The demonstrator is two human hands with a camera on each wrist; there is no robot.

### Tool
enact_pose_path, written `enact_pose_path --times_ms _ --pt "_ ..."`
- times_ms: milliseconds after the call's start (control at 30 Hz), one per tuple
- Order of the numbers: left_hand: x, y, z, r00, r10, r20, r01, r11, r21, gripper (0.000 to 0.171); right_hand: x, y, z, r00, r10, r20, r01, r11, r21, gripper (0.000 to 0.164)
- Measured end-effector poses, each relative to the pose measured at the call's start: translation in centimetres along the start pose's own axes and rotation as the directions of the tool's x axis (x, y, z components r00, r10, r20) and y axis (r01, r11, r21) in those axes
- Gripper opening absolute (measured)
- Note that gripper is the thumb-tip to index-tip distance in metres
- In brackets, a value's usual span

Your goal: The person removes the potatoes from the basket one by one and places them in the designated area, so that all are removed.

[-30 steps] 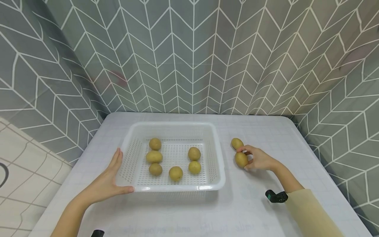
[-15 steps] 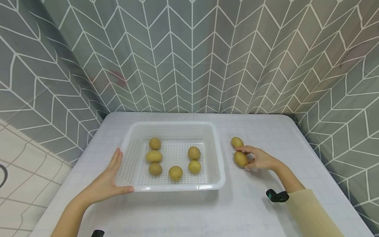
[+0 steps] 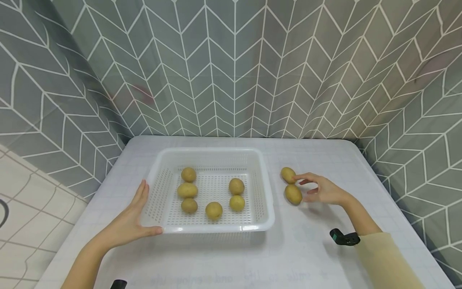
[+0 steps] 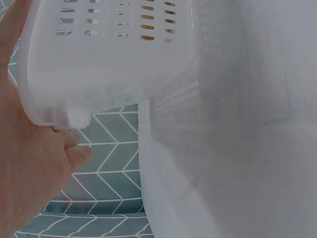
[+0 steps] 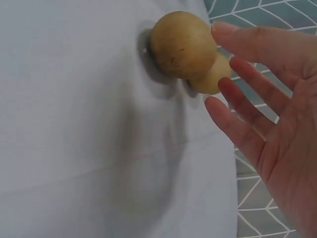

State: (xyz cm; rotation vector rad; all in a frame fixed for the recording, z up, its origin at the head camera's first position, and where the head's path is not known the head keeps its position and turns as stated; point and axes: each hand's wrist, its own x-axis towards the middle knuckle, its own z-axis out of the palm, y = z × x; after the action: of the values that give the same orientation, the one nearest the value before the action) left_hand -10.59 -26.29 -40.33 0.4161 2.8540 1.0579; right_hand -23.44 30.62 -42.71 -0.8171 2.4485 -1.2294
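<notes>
A white plastic basket (image 3: 216, 230) with perforated walls stands on the table and holds several potatoes, such as a round one (image 3: 214, 211) near the front. My left hand (image 3: 131, 220) holds the basket's near left corner, thumb along the front rim and fingers along the left side. In the left wrist view some fingertips (image 4: 78, 154) curl below the rim. To the right of the basket, a potato (image 3: 293, 194) lies just in front of another potato (image 3: 288, 175). My right hand (image 3: 323, 190) hovers beside them with its fingers spread and holds nothing; its fingertips are close to both.
A white cloth covers the table (image 3: 231, 261). Patterned grey curtains (image 3: 234, 72) hang behind it and at both sides. Tiled floor (image 3: 32, 224) shows at the left. A black wrist device (image 3: 344, 237) sits at my right wrist.
My right hand has let go of the nearer potato beside the other one and drawn back slightly to the right. My left hand and the basket have stayed in place.
</notes>
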Motion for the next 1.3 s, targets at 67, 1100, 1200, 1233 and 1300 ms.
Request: enact_pose_path --times_ms 67,1100,1200,1233,1300 --pt "0.0 -0.1 0.0 1.0 0.002 0.001 -0.002 1.0 -0.002 0.131 0.0 -0.5 -0.2 1.0 -0.001 -0.004 0.001 1.0 -0.002 0.068" --pt "-0.1 0.0 0.0 1.0 0.009 -0.004 -0.009 1.0 0.003 0.131 3.1 -10.3 -2.2 0.986 -0.144 0.084 0.15 0.986 -0.074 0.06" --pt "-0.1 -0.1 0.0 1.0 0.007 -0.004 -0.007 1.0 0.005 0.132 3.5 -11.0 -2.1 0.984 -0.151 0.096 0.159 0.984 -0.081 0.061" --pt "-0.1 -0.1 0.0 1.0 0.008 -0.004 -0.008 1.0 0.004 0.132 3.7 -11.2 -2.1 0.983 -0.154 0.1 0.162 0.983 -0.083 0.061" --pt "-0.1 -0.1 0.0 1.0 0.008 -0.004 -0.008 1.0 0.003 0.132 4.1 -11.7 -2.0 0.981 -0.161 0.109 0.17 0.982 -0.084 0.061"
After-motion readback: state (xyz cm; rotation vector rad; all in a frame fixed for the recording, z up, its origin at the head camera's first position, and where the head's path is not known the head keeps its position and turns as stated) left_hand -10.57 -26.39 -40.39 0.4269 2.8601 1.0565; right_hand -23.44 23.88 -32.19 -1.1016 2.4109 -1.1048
